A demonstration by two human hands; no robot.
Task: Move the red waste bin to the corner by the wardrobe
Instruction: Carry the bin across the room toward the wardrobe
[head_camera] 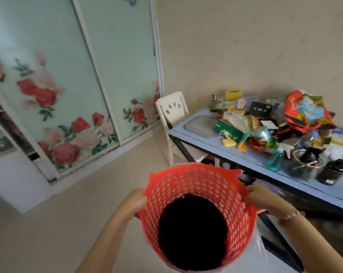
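Red waste bin [196,213] held up off the floor, in front of the body, mouth toward the camera, long axis running down and away. Left hand [136,201] closed on the left rim, right hand [259,198] closed on the right rim, fingers curled over the edge on both sides. Wardrobe [68,85] with flower doors ahead and to the left; white chair [172,111] and cluttered table [235,154] to the right. Target corner probably ahead, between wardrobe and chair, so slightly left of the bin; left hand nearer to it.
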